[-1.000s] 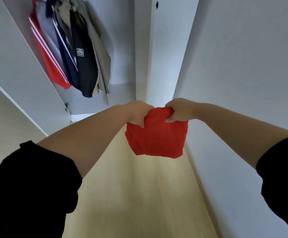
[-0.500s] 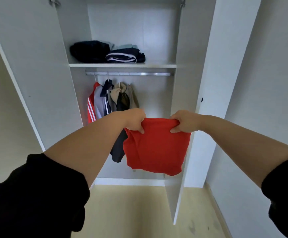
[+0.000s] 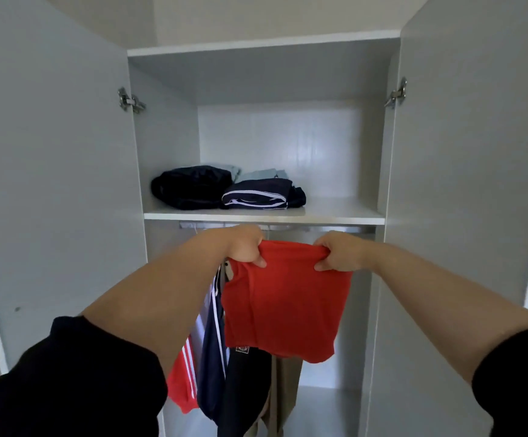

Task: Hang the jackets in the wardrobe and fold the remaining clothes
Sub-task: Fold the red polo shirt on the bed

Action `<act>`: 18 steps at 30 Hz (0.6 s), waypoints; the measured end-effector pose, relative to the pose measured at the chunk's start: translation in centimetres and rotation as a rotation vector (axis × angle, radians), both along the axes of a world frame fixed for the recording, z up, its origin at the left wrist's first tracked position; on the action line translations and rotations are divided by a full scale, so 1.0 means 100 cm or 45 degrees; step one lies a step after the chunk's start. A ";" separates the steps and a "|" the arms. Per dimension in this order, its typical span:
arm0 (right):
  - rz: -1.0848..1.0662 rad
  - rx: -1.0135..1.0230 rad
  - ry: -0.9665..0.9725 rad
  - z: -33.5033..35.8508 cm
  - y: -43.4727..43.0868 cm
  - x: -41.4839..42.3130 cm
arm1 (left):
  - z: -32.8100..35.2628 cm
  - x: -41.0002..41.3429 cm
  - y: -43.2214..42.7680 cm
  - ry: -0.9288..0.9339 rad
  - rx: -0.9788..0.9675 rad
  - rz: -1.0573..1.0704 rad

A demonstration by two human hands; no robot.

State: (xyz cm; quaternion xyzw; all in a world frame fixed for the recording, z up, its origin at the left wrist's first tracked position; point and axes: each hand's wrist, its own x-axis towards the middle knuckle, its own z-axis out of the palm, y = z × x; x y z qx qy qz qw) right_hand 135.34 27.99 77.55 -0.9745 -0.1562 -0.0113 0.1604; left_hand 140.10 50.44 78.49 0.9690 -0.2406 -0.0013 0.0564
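**Op:** With both hands up in front of me, I've got the folded red garment (image 3: 283, 298) by its top edge. Left hand (image 3: 246, 247) grips the left corner, right hand (image 3: 338, 251) grips the right corner, fingers curled round the cloth on both sides.

**Eng:** Where's the garment relative to the wardrobe?

**Op:** Hanging free between my hands, just below the front lip of the shelf (image 3: 335, 212), in front of the open wardrobe (image 3: 168, 137). Lower edge dangles over the hung jackets (image 3: 215, 357).

**Eng:** What's on the shelf?

**Op:** Two folded dark piles on the left half: a black one (image 3: 190, 186) and a navy one with white stripes (image 3: 259, 193) touching it on the right. Pale fabric behind them, can't tell what it is. Right half of the shelf is bare board.

**Eng:** Below?

**Op:** Rail (image 3: 319, 228) under the shelf. Jackets hang left of centre: red with white stripes, navy, black, beige. Both doors (image 3: 51, 184) stand open.
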 end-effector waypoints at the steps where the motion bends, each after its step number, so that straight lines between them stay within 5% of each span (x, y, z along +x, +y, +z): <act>1: 0.008 0.046 -0.021 0.005 0.008 0.040 | 0.008 0.037 0.007 -0.002 -0.018 -0.006; 8: -0.016 0.077 -0.059 0.049 0.021 0.133 | 0.065 0.137 0.025 0.106 -0.068 -0.056; 12: -0.131 -0.032 -0.498 0.114 0.042 0.201 | 0.129 0.204 0.038 -0.382 -0.139 -0.067; 16: -0.346 -0.074 -1.260 0.154 0.056 0.268 | 0.180 0.265 0.040 -1.250 -0.145 -0.018; 18: -0.384 -0.137 -1.485 0.153 0.063 0.304 | 0.180 0.299 0.038 -1.490 -0.118 -0.006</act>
